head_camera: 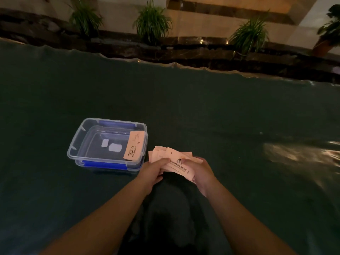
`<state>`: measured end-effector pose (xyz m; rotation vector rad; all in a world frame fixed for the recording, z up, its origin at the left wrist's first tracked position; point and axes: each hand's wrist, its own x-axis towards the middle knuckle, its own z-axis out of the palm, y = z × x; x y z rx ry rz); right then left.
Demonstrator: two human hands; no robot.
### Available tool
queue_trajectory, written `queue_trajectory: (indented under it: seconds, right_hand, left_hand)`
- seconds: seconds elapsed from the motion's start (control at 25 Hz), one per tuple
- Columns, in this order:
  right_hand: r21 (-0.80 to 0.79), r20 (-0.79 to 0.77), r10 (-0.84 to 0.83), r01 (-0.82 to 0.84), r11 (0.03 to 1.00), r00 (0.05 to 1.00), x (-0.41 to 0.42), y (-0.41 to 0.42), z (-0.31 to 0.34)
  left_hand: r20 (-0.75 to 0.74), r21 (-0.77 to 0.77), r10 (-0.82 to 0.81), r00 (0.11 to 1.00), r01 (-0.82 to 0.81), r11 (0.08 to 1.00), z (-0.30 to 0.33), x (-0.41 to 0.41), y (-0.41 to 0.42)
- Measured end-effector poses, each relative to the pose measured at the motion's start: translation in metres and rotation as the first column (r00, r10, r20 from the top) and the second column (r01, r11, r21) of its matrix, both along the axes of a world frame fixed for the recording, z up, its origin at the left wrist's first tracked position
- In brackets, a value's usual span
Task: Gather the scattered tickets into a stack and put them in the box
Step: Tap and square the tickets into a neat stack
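A loose bunch of pale paper tickets [172, 159] is held between both hands just above the dark green cloth. My left hand [153, 172] grips the bunch's left side, and my right hand [199, 172] grips its right end. The tickets are fanned out unevenly, not squared. Left of them stands a clear plastic box [81, 142] with blue clips, open at the top. One ticket [134, 145] leans against the box's inner right wall, with a cup logo showing.
The dark green cloth [220, 116] covers the whole table and ends at a wavy far edge. Behind it runs a dark stone ledge with several potted grass plants [152, 23]. A light patch [294, 153] glares on the cloth at right.
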<state>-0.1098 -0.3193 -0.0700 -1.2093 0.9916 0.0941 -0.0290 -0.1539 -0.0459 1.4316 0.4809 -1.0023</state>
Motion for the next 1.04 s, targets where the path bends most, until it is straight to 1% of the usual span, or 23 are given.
queue_trajectory:
  seconds: [0.12, 0.2, 0.32, 0.4, 0.52, 0.64, 0.72, 0.84, 1.04]
  right_hand:
    - [-0.028, -0.054, 0.043, -0.044, 0.999, 0.998, 0.01, -0.002, -0.002]
    - [-0.009, -0.067, 0.013, -0.014, 1.0, 0.998, 0.011, -0.004, -0.002]
    - [0.035, -0.067, -0.073, 0.075, 0.997, 0.995, 0.011, -0.009, -0.009]
    - [0.021, -0.071, -0.089, 0.091, 0.996, 0.993, 0.014, -0.009, -0.01]
    - [0.0, -0.074, -0.104, 0.104, 0.995, 0.992, 0.021, -0.007, -0.011]
    - [-0.004, -0.068, -0.109, 0.109, 0.994, 0.992, 0.023, -0.003, -0.009]
    - [0.025, -0.067, -0.107, 0.108, 0.994, 0.992, 0.018, 0.0, -0.008]
    - [0.115, -0.034, -0.112, 0.115, 0.987, 0.993, 0.006, 0.004, -0.004]
    - [0.269, 0.064, -0.211, 0.186, 0.945, 0.975, -0.027, 0.008, 0.001]
  left_hand:
    - [0.03, 0.175, -0.044, 0.999, 0.039, 0.984, -0.012, 0.009, -0.002]
    - [0.06, 0.27, -0.087, 0.994, 0.067, 0.961, -0.023, 0.01, -0.002]
    - [0.12, 0.302, -0.153, 0.981, 0.111, 0.947, -0.028, 0.01, -0.006]
    - [0.134, 0.309, -0.137, 0.982, 0.09, 0.947, -0.028, 0.013, -0.012]
    - [0.107, 0.321, -0.113, 0.988, 0.073, 0.944, -0.03, 0.019, -0.018]
    - [0.072, 0.282, -0.093, 0.993, 0.07, 0.957, -0.027, 0.023, -0.015]
    - [0.058, 0.236, -0.077, 0.995, 0.061, 0.97, -0.024, 0.022, -0.012]
    - [0.071, 0.144, -0.069, 0.995, 0.058, 0.988, -0.018, 0.016, -0.008]
    - [0.077, -0.039, -0.023, 0.997, 0.026, 0.999, -0.003, 0.001, -0.004]
